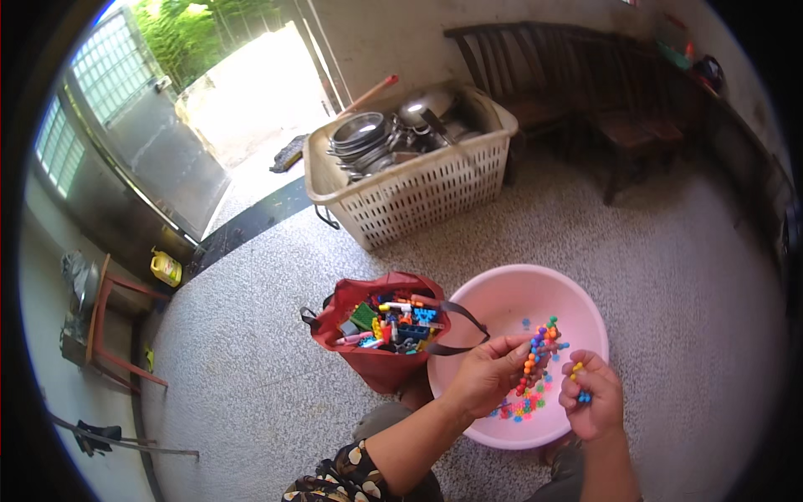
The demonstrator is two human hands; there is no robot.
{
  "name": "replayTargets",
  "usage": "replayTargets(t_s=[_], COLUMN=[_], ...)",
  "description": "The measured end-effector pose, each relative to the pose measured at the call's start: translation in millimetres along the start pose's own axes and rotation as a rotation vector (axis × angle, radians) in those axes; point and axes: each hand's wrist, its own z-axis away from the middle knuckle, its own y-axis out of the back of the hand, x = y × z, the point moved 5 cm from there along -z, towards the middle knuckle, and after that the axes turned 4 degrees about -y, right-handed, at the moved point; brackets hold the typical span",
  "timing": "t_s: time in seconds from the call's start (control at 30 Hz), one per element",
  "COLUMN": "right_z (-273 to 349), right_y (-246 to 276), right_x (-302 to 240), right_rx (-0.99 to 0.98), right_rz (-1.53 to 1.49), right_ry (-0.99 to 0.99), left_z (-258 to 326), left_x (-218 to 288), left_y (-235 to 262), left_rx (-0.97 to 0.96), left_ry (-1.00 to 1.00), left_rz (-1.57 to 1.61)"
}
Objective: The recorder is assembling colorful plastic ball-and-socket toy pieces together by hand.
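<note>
My left hand point(488, 374) holds up a chain of small colourful toy pieces point(539, 351) over a pink plastic basin point(502, 305). Just to the right, my right hand point(592, 396) is closed on a few small pieces, with yellow and blue ones showing between the fingers. More loose colourful pieces point(520, 407) lie on the basin's bottom, partly hidden by my hands. A red bag point(368, 356) full of toy bricks and markers stands on the floor at the basin's left.
A white plastic laundry basket point(418, 192) holding metal pots and pans sits beyond the basin. Dark wooden chairs point(577, 84) stand at the back right. A wooden stool point(109, 326) and a yellow bottle point(166, 268) are at left by the open door.
</note>
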Motion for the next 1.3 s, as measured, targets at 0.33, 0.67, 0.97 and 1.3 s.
replayTargets(t_s=[0.33,0.67,0.97,1.3], right_z=[-7,-5,-1,6], right_y=[-7,-6,-13,17], right_x=[12,25,14,-20], right_rx=[0.092,-0.044,0.004,-0.031], right_rz=[0.089,0.194,0.252,-0.178], right_ry=[-0.043,-0.047,-0.002,0.015], left_z=[-5,12,8,-1], left_x=[-1,4,23,19], left_y=[-2,-14,-9,-16], left_rx=[-0.019,-0.121,-0.016,-0.250], left_ry=[0.023,-0.058,-0.044,-0.079], left_rz=[0.086,-0.392,-0.400,-0.063])
